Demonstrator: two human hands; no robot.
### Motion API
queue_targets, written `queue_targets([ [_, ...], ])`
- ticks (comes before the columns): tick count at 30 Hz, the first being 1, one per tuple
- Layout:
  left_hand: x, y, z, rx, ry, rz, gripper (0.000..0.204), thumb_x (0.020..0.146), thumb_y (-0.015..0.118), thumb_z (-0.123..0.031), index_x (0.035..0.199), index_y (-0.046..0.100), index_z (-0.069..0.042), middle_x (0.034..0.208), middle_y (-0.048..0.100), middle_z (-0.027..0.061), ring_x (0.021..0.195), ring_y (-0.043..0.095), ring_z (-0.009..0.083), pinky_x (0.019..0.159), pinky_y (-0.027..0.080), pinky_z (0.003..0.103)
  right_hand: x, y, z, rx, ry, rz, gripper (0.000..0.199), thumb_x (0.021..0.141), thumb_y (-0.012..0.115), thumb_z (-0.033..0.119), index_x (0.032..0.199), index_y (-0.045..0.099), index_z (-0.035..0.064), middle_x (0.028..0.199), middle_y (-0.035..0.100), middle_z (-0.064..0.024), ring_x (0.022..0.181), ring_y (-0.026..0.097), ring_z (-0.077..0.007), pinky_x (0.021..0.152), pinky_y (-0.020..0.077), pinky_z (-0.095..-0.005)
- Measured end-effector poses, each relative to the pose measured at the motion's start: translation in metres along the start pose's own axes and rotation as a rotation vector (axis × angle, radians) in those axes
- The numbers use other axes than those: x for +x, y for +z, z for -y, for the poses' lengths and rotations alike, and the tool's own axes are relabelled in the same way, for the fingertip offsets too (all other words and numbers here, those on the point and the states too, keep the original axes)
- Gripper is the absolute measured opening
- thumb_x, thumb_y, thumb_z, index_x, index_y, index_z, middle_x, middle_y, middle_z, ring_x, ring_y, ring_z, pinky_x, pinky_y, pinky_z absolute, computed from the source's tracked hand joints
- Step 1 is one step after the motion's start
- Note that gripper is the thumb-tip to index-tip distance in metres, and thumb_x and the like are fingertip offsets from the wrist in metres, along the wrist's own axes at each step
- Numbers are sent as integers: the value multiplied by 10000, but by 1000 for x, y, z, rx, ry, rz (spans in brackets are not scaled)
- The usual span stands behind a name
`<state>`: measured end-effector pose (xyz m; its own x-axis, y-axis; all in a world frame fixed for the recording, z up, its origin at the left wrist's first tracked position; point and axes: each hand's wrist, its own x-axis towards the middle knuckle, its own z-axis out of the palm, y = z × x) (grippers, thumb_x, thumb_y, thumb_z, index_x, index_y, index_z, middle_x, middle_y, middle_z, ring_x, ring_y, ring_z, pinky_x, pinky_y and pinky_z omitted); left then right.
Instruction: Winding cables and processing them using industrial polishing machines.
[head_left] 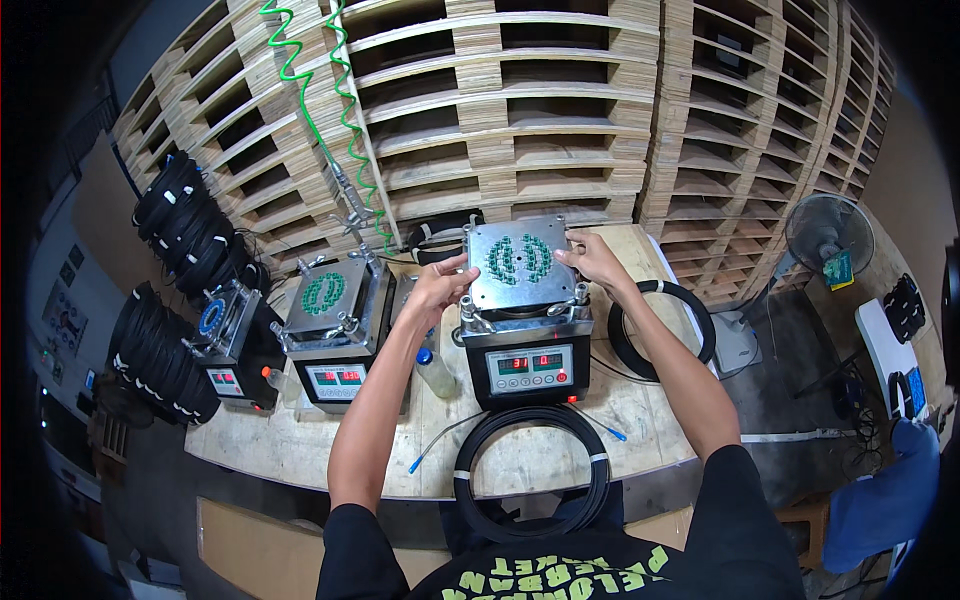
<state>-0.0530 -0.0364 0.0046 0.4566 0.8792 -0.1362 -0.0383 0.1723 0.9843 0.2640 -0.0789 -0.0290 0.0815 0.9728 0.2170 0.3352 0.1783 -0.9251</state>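
Two bare hands flanked a square metal plate [505,297] on top of a black machine [478,378], which stood near the middle of the wooden counter [300,455]. Green pieces [537,260] formed a broken ring across the plate. The left hand [438,288] was at the plate's left edge, with its fingertips at the rim; the right hand [594,262] reached the right edge, near a rear corner post. Each grip was partly curled at the plate, though I could not tell whether either was closed on it. Red digits glowed on the front panel [525,372] below.

Nearer the person lay a black cable coil [596,490], banded in white and overhanging the counter's front edge; two blue-tipped ends spread out to either side of it. Another coil [616,335] lay to the machine's right. Leftward stood a blue-capped bottle [437,378], then a second machine [330,342] with its own green ring, an orange-capped bottle [282,385], and a third machine [228,345] bearing a blue ring [212,317].
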Motion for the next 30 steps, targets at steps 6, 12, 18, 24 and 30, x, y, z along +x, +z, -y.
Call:
queue_targets([
  [6, -3, -13, 10, 85, -16, -54, 546, 840, 810, -123, 1325, 590, 0, 871, 702, 1, 634, 551, 19, 527, 393, 166, -10, 10, 16, -52, 36, 29, 564, 886, 736, 178, 1296, 537, -153, 631, 590, -30, 550, 512, -79, 521, 415, -273],
  [12, 0, -12, 13, 177, 26, -38, 458, 866, 777, -116, 1285, 627, -7, 905, 713, -2, 708, 583, 34, 575, 411, 188, -6, 5, 2, -138, 18, 47, 587, 901, 733, 196, 1298, 518, -180, 846, 690, -90, 757, 617, -107, 704, 505, -264],
  [18, -25, -19, 23, 291, 260, -195, 352, 930, 667, -97, 1257, 609, 22, 866, 680, 50, 723, 628, 97, 630, 512, 256, -40, 6, 26, 4, 49, -40, 425, 928, 673, 204, 1273, 598, -33, 672, 640, -64, 497, 534, -99, 465, 412, -259],
  [24, -117, -32, 102, 708, 555, -231, 53, 941, 572, -7, 977, 553, 27, 804, 643, 146, 680, 644, 214, 608, 498, 304, -141, -16, -35, -268, -80, -126, 174, 888, 589, 94, 1006, 685, 10, 621, 594, -26, 509, 527, -110, 505, 443, -280],
  [30, -152, -35, 204, 903, 362, 20, 247, 905, 583, -8, 1150, 551, -9, 1096, 611, 219, 1014, 606, 396, 861, 490, 472, -247, 24, -152, -338, 91, 274, 167, 866, 658, 102, 983, 718, -2, 782, 712, -124, 636, 649, -165, 623, 525, -312],
])
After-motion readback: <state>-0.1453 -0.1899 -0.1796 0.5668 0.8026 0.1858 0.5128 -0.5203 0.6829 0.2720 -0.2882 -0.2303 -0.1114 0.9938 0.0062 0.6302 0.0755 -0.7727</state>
